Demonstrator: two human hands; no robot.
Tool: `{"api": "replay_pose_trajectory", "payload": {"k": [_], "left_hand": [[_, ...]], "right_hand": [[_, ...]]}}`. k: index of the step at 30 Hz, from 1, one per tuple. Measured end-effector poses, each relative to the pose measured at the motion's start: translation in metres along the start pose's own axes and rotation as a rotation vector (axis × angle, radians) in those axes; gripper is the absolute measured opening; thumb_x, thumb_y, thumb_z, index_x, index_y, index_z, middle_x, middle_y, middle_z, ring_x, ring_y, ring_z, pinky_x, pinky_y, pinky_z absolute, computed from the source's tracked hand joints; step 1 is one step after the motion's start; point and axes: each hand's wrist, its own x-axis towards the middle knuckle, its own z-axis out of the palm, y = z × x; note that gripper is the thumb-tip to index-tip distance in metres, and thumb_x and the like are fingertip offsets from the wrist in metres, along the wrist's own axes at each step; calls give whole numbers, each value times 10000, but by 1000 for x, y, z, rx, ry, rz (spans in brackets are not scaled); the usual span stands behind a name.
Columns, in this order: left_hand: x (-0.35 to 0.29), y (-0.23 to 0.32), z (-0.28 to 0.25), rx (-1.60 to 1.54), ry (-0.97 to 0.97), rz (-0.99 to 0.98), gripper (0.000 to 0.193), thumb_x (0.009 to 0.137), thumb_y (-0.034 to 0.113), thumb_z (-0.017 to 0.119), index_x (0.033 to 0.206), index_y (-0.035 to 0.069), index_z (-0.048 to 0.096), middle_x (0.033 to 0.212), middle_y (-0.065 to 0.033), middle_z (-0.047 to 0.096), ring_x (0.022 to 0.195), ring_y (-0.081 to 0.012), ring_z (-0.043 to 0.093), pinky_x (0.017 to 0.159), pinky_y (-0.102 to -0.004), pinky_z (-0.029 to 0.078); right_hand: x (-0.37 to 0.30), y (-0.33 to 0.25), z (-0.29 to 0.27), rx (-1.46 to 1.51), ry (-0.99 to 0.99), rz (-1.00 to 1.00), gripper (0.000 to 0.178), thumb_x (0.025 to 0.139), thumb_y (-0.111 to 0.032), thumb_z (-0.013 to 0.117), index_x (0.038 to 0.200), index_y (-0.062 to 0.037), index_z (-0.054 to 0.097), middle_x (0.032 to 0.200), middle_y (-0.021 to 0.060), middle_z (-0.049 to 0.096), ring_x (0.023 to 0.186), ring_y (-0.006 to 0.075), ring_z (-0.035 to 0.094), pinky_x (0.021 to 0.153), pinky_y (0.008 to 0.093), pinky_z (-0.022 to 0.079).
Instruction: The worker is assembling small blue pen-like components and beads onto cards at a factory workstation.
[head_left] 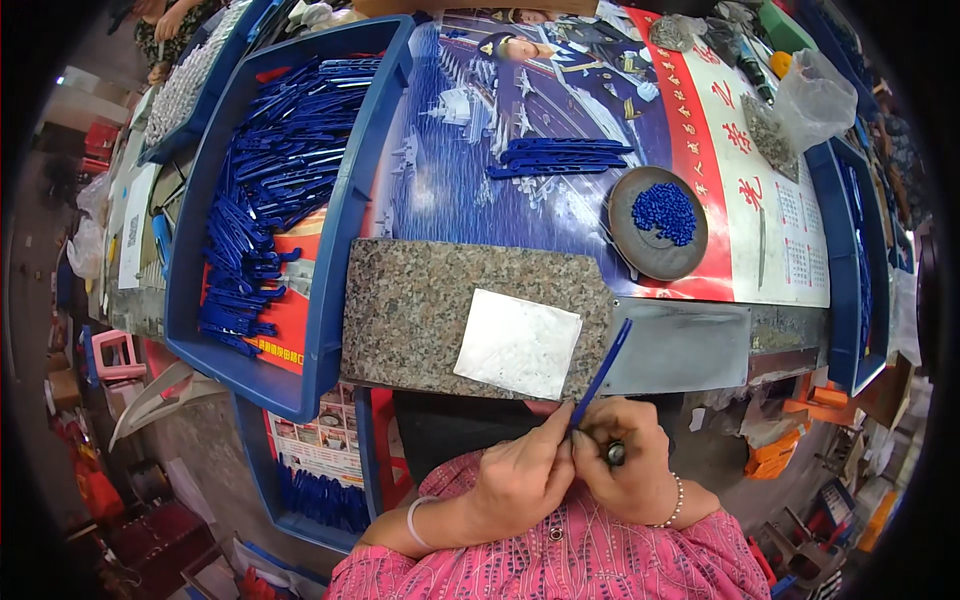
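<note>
Two hands hold a thin blue plastic strip above a cluttered workbench.

The left hand [520,480] and right hand [625,470] meet at 6 o'clock, both pinched closed on the blue strip [600,372], which slants toward 1 o'clock. The right hand also grips a small dark tool [614,453]. Ahead lie one speckled stone slab [420,310], one metal square [518,343], one round dish [657,224] of blue beads and one blue tray [340,240] piled with strips at 10 o'clock.
</note>
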Motion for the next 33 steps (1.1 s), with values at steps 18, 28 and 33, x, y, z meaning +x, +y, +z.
{"api": "replay_pose_trajectory", "payload": {"k": [18, 28, 33], "left_hand": [[-3, 2, -5, 54, -11, 66, 443, 719, -18, 592, 1125, -149, 470, 792, -191, 617, 608, -246, 624, 548, -311, 507], [-6, -1, -6, 30, -35, 24, 381, 726, -19, 582, 1075, -145, 498, 728, -185, 604, 582, -257, 616, 525, -316, 503], [-4, 4, -15, -97, -101, -100, 350, 745, -13, 575, 1074, -106, 502, 740, -186, 601, 617, -274, 625, 543, -334, 505]], "right_hand": [[11, -1, -10, -28, -133, -5, 130, 670, 29, 630, 766, -8, 550, 714, 62, 522, 522, 127, 460, 469, 245, 353], [19, -1, -20, 273, -370, 468, 87, 744, -19, 607, 799, 10, 546, 713, 10, 537, 560, 47, 440, 488, 197, 356], [16, 10, -17, 481, -151, 462, 251, 817, -77, 580, 1025, 31, 492, 757, 50, 560, 528, 57, 471, 453, 173, 379]]}}
